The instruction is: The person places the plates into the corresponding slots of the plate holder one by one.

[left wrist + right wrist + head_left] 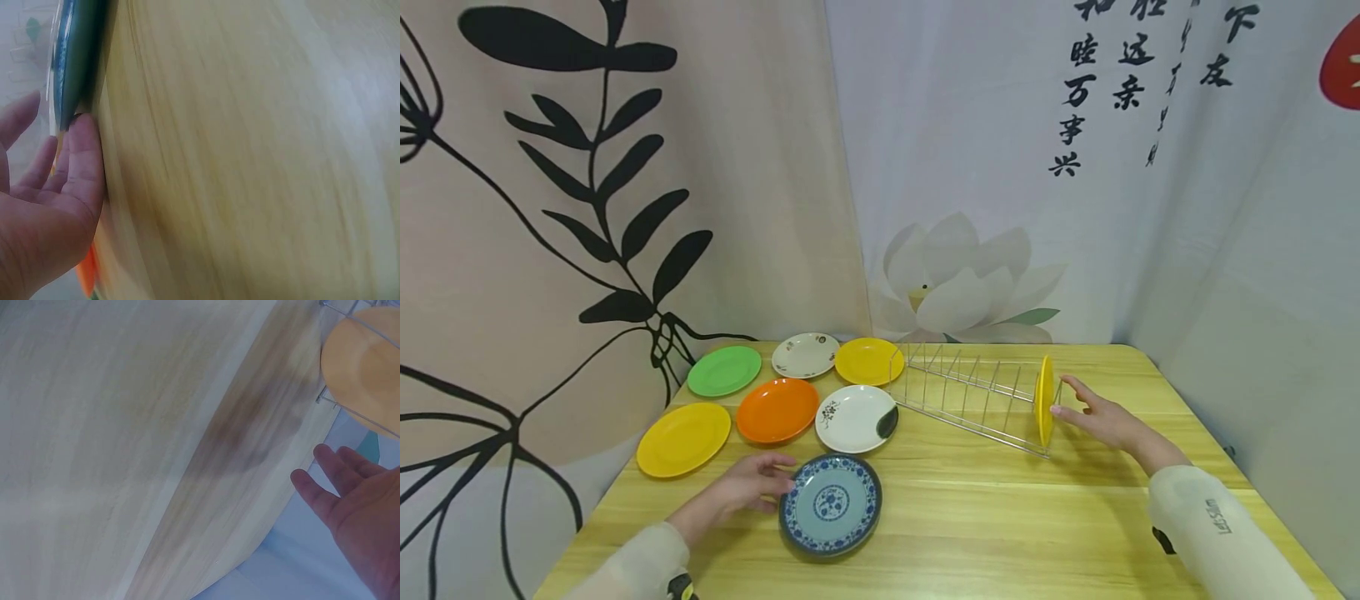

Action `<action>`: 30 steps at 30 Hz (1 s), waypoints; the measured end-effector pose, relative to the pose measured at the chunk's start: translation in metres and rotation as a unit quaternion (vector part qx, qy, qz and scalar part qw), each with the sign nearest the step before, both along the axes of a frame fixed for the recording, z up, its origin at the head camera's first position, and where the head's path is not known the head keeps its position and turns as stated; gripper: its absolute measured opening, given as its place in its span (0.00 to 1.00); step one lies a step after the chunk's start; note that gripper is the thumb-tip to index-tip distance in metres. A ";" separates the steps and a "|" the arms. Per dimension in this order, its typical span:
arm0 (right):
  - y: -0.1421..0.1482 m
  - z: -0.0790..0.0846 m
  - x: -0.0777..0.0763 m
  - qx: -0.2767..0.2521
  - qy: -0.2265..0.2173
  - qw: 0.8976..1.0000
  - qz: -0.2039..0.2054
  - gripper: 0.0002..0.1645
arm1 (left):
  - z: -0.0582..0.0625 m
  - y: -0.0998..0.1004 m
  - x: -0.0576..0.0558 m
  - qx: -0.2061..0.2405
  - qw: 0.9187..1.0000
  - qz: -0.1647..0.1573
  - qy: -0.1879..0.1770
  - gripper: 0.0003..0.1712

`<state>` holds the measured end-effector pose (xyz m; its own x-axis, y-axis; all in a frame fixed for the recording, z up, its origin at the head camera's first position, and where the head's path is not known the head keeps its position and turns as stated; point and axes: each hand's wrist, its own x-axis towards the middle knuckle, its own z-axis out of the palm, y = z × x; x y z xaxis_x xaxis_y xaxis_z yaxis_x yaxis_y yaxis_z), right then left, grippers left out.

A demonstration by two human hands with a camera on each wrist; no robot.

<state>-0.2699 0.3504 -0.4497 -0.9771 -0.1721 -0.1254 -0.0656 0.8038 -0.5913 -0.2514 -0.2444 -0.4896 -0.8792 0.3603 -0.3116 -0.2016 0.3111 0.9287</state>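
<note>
In the head view a blue-patterned plate (831,505) lies at the front of the table, and my left hand (747,486) is at its left rim. The left wrist view shows the fingertips (82,128) right at the rim of that plate (78,56), with the thumb apart from it. A wire dish rack (970,397) stands to the right, with a yellow plate (1044,402) upright in its right end. My right hand (1101,421) is just right of that plate, fingers extended; in the right wrist view a gap separates the fingers (315,495) from it.
Behind the blue-patterned plate lie a white plate with a dark leaf motif (850,417), an orange plate (777,411), a yellow plate (683,440), a green plate (724,372), a white patterned plate (805,356) and another yellow plate (867,360). A printed curtain (760,167) hangs behind the table.
</note>
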 end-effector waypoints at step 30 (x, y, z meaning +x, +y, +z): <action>0.003 0.000 0.000 -0.012 -0.005 1.000 0.006 0.53 | 0.005 0.021 0.001 -0.022 0.999 0.048 0.003 0.24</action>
<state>-0.2696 0.3531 -0.4493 -0.9738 -0.1859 -0.1313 -0.0684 0.7891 -0.6104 -0.2506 -0.2236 -0.4848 -0.9107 0.2608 -0.3204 -0.2270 0.3319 0.9156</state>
